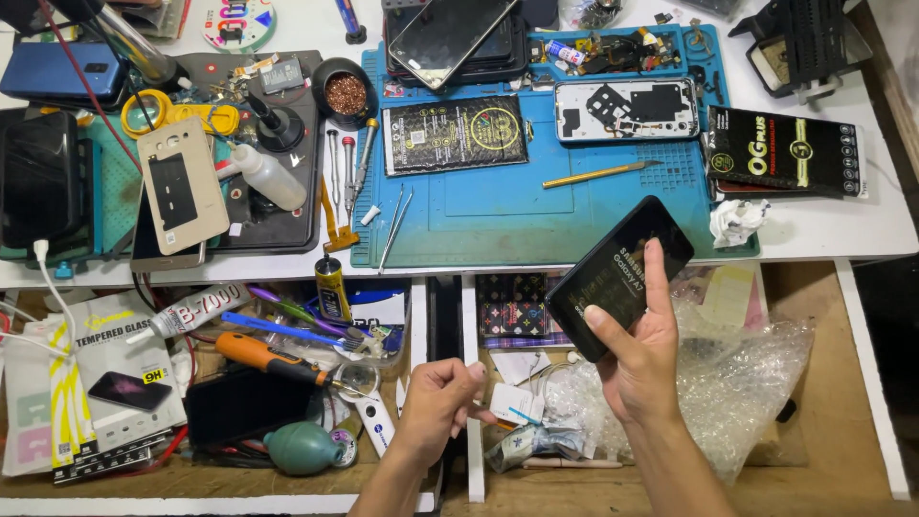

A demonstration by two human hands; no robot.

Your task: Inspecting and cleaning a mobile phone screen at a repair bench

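Evidently a black phone battery (617,276) was gripped in the right hand (639,359) above the open drawer; left hand (436,402) was clenched, contents unclear. Opened phone chassis (627,108) lay on the blue mat (498,215), battery not yet fitted.

Blue work mat (498,215), yellow-handled tool (598,174), orange screwdriver (273,356), crumpled tissue (735,222), green rubber blower (304,447).

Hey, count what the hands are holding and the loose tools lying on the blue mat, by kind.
Black phone in right hand: 1
Small item pinched in left hand: 1, too small to identify
Yellow-handled tool on blue mat: 1
Tweezers: 1
Total: 4
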